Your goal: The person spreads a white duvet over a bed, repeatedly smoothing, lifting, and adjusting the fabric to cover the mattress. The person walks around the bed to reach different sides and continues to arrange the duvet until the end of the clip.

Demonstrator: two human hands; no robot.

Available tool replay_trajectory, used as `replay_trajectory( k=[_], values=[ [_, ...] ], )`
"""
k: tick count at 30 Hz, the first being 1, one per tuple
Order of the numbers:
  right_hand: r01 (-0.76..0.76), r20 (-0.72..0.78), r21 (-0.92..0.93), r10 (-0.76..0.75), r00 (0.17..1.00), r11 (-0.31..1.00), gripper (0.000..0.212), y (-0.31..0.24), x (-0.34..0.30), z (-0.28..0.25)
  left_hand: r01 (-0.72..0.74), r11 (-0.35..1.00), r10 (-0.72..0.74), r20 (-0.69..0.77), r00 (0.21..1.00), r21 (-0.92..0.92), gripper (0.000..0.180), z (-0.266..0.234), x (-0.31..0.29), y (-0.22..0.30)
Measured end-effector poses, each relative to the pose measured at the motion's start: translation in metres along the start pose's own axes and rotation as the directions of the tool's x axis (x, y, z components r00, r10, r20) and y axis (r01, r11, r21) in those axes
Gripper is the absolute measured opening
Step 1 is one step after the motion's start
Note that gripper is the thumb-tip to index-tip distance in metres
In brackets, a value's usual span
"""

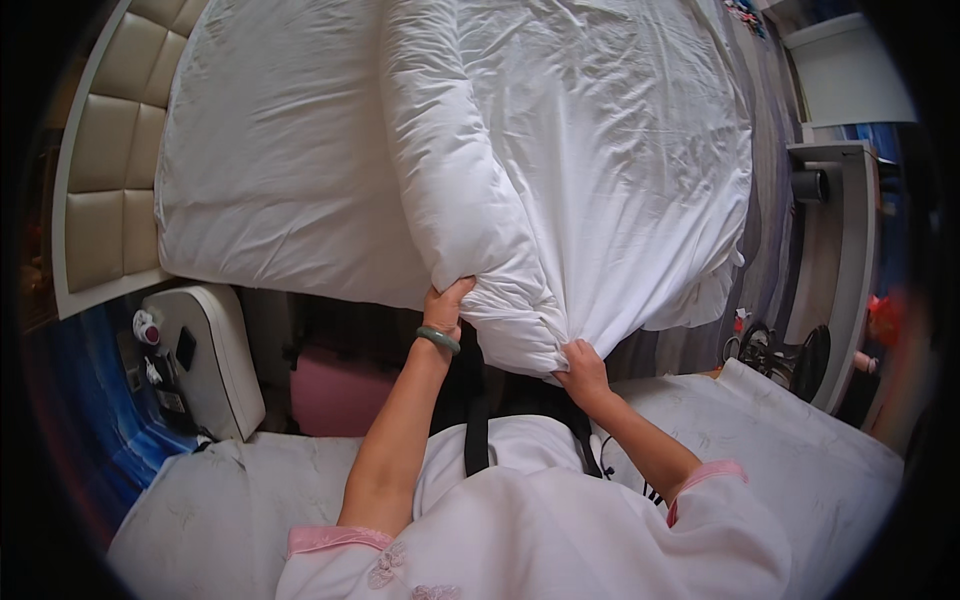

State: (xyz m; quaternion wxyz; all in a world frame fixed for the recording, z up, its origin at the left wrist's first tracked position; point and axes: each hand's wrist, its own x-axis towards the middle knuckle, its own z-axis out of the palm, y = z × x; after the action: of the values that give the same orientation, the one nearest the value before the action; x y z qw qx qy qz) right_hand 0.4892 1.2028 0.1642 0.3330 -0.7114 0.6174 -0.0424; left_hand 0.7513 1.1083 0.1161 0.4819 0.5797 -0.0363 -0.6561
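A white duvet (450, 170) runs as a thick, puffy folded roll across the bed, from the far side down to the near edge. My left hand (448, 304), with a green bangle at the wrist, is closed on the left side of the roll's near end. At the lower right corner of that end, my right hand (583, 373) pinches the white fabric. Taut creases fan out from its fingers across the flat white cloth (630, 170) on the right. Smooth white bedding (280, 180) covers the left part of the bed. Both sets of fingertips are partly hidden in fabric.
A padded beige headboard (110, 140) stands left. Below it are a white nightstand (225, 350) holding small items and a pink suitcase (335, 392). A second bed (770, 440) lies close behind me. At right are a striped carpet (768, 180) and a shelf unit (850, 230).
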Motion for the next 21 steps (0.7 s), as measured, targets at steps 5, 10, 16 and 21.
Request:
replay_trajectory(
  k=[5,10,16,21],
  values=[
    [-0.259,-0.08,0.16,0.274,0.958,0.953,0.029,0.021,-0.06,0.033,0.204,0.958,-0.167,0.187,0.968,-0.203,0.04,-0.019,0.0,0.035],
    [-0.601,-0.239,0.104,0.606,0.758,0.792,0.014,0.073,-0.063,0.071,0.254,0.956,-0.204,0.292,0.935,-0.145,0.045,-0.058,0.009,0.04],
    [-0.496,-0.175,0.255,0.544,0.82,0.83,0.021,0.066,-0.049,0.061,0.211,0.977,-0.195,0.243,0.95,-0.039,0.044,-0.083,0.018,0.046],
    [-0.06,-0.375,0.357,0.201,0.905,0.932,0.025,-0.069,0.061,0.03,0.244,0.968,-0.226,0.228,0.947,-0.054,0.047,-0.096,0.02,0.045]
  ],
)
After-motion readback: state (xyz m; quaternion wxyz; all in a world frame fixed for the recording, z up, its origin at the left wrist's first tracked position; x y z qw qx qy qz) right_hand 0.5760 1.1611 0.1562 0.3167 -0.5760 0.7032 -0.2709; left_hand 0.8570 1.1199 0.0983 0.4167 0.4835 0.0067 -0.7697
